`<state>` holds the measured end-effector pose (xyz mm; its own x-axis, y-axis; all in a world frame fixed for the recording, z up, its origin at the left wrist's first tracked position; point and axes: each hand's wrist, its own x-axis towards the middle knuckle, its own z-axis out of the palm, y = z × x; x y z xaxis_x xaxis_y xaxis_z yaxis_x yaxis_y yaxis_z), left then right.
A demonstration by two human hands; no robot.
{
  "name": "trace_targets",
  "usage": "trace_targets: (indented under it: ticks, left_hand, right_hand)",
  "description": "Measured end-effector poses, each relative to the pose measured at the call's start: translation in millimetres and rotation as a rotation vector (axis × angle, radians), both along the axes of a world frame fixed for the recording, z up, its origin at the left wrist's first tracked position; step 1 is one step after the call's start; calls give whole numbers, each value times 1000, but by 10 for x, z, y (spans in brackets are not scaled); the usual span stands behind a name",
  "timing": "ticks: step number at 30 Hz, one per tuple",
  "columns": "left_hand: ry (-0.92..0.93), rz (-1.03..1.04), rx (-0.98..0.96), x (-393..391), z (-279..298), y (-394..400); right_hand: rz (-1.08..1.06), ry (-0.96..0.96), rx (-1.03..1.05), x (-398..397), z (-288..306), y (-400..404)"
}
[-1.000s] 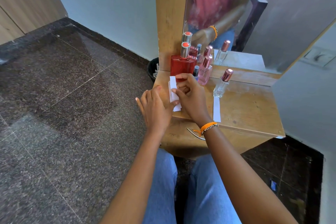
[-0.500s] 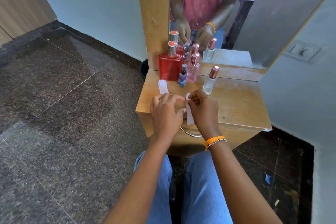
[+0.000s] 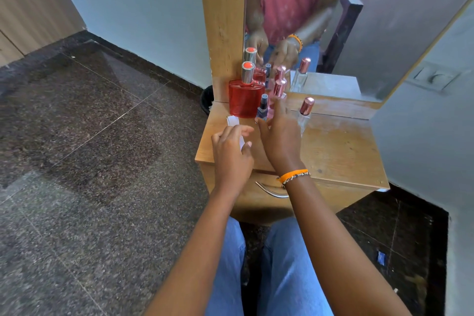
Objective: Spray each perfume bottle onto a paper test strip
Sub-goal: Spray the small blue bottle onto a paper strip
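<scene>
Several perfume bottles stand at the back of the wooden table: a large red bottle, a small blue bottle, a pink bottle and a clear bottle with a rose cap. My left hand pinches a white paper strip over the table's front left. My right hand, blurred, has its fingers spread; its fingertips lie just in front of the pink and blue bottles and hold nothing. More white strips lie in front of the red bottle.
A mirror in a wooden frame rises behind the bottles and reflects them and a person's hands. A metal drawer handle sits under the tabletop. A black bin stands on the floor left of the table. A wall closes the right side.
My right hand has let go of the strip and moved up toward the bottles. The left hand keeps the strip and has shifted slightly left.
</scene>
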<state>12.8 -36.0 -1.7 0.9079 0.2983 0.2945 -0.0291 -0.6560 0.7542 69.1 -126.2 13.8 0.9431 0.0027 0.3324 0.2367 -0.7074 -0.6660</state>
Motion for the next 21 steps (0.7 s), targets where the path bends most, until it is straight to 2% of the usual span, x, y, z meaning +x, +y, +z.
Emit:
trace_targets:
  ticks: [7,13,17,21]
  left_hand:
    - [8,-10,-125,25,36,82]
    - [-55,-101,-298,33,104,60]
    - [-3,-153,-320,59,96,-14]
    - [31,-188,-374,62,109,-51]
  right_hand:
    - [-78,-15,-53,109,46,112]
    - [-79,-79,19,-116,20,-67]
    - [-66,1,46,-134,28,-122]
    - [33,-16,168,-207,84,-162]
